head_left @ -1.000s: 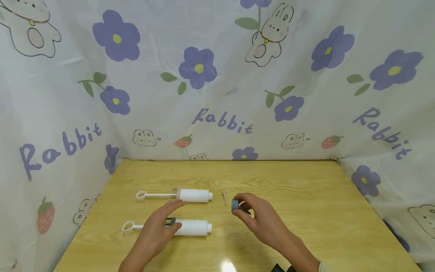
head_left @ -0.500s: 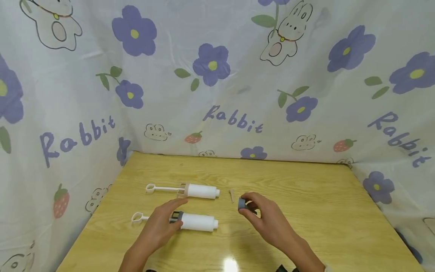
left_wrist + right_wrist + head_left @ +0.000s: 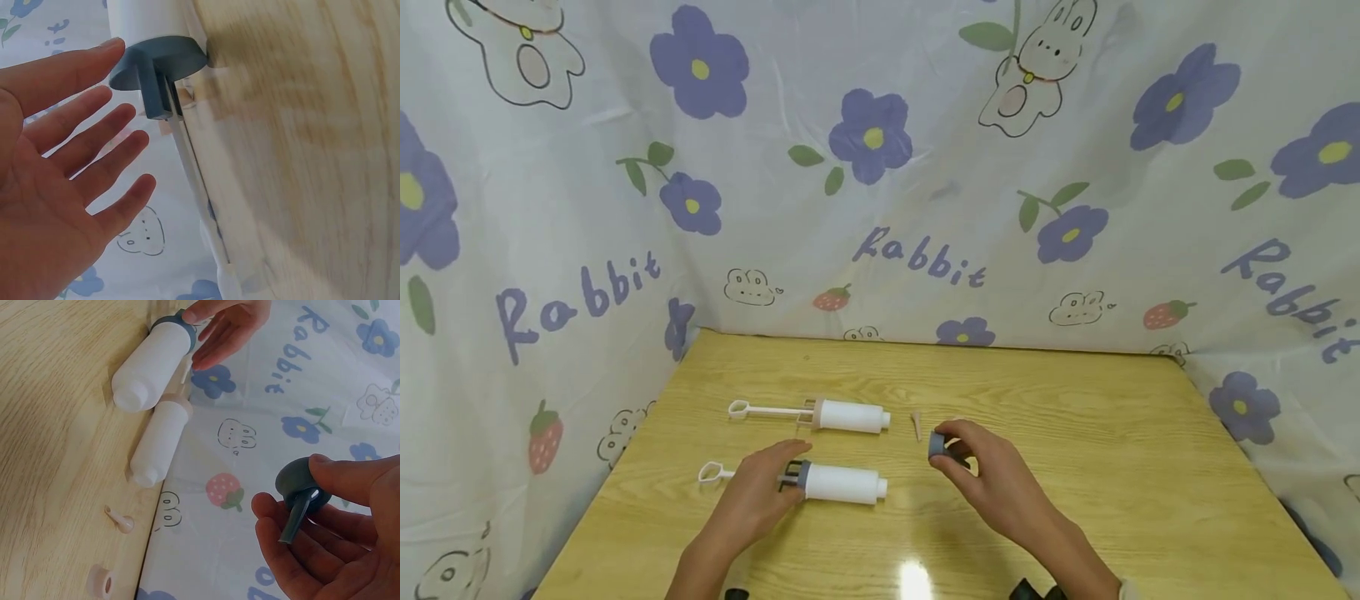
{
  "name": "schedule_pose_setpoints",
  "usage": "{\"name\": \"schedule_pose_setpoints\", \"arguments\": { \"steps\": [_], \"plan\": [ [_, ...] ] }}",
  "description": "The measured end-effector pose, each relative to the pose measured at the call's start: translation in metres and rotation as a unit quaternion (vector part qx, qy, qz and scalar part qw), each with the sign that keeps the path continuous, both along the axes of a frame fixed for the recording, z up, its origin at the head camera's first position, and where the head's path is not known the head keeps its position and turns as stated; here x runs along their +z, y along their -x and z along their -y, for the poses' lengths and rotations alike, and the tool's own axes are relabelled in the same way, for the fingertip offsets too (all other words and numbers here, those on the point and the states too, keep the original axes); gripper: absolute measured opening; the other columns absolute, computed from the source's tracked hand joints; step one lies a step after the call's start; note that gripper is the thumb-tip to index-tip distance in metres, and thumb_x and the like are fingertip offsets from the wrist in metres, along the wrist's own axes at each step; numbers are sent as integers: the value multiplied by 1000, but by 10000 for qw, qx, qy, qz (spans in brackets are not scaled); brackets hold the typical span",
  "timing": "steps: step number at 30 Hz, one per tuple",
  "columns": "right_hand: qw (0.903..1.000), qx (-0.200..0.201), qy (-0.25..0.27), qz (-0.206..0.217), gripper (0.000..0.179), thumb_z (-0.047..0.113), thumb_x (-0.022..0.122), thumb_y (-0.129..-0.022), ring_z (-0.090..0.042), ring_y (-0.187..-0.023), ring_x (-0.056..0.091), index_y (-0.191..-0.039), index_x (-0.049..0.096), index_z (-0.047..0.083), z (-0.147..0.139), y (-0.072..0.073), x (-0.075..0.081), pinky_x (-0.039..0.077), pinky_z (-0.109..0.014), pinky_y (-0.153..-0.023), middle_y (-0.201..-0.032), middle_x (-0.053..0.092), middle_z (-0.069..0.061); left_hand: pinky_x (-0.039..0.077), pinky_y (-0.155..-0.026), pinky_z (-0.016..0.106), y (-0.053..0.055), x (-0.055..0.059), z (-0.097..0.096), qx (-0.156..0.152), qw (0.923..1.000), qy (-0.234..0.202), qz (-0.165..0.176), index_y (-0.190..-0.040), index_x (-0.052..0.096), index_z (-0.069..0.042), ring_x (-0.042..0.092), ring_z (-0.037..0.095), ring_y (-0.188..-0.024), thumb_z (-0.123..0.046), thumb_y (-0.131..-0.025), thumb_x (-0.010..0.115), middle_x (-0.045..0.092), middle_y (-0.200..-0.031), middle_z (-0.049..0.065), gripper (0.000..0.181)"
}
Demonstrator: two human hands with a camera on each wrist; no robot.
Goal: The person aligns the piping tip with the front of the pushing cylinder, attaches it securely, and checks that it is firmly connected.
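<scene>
My right hand [image 3: 992,475] pinches a blue-grey screw cap [image 3: 937,446] above the table. In the right wrist view a narrow blue-grey nozzle [image 3: 295,515] lies in the same hand, against the cap [image 3: 292,477]. My left hand [image 3: 756,487] is beside the near white plunger tube [image 3: 844,483], at its dark grey collar [image 3: 805,479]. Its fingers are spread and its thumb is at the collar's edge [image 3: 159,59]; whether they touch I cannot tell. Behind lies a second white plunger tube [image 3: 852,416] with a pinkish collar [image 3: 817,413]. A small pinkish nozzle [image 3: 917,426] lies right of it.
Both tubes have white plunger rods with ring handles [image 3: 739,409] pointing left. In the right wrist view a pinkish ring cap [image 3: 100,582] stands on the wooden table [image 3: 1075,400]. A printed cloth [image 3: 760,192] hangs around the table. Black objects [image 3: 1033,590] show at the front edge.
The head view has shifted, so the table and things sit a little further right and higher. My right hand keeps the cap; my left hand stays by the near tube's collar.
</scene>
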State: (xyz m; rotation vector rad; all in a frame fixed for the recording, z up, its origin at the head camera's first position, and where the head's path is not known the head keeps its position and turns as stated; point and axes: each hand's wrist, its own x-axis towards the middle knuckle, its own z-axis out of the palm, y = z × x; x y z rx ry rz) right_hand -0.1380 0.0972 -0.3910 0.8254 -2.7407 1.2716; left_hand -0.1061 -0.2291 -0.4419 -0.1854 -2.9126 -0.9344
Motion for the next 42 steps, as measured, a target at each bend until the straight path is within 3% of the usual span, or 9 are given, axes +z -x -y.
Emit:
{"name": "schedule_pose_setpoints", "arguments": {
  "steps": [17,24,33,37,42],
  "plan": [
    [9999,79,-7,-96,25,25,70,-100,-7,-95,72,-124,65,20,-1,1,-2,56,-23,-72,-106,69,11,46,-111,62,1,-9,-2,67,9997,34,219,-139,64,-7,56,44,-135,0,-77,87,61,-146,18,67],
    [9998,166,20,-56,23,27,68,-101,-9,-95,72,-122,65,19,-2,1,-3,56,-23,-72,-105,69,10,35,-115,69,1,-11,-1,39,9995,114,285,-141,63,-9,52,43,-140,0,-77,87,59,-148,18,69],
    [9999,71,73,-31,21,24,70,-99,-7,-95,72,-120,66,21,-3,1,-2,56,-23,-71,-104,69,11,30,-116,70,4,-9,-3,-70,9991,266,325,-132,68,-10,50,42,-142,-1,-76,88,64,-142,14,61],
    [10000,69,69,-11,21,22,70,-99,-8,-96,72,-120,65,21,-4,1,-2,55,-22,-69,-104,68,12,30,-117,68,4,-10,-5,-22,9986,256,454,-129,70,-11,52,42,-139,-1,-76,88,68,-137,13,57],
    [10000,48,49,23,22,24,70,-100,-8,-96,72,-121,65,20,-4,1,-3,55,-22,-70,-106,69,11,31,-118,66,3,-10,-6,33,9986,321,419,-126,72,-11,65,37,-124,-1,-75,89,72,-129,10,55]
  ]
}}
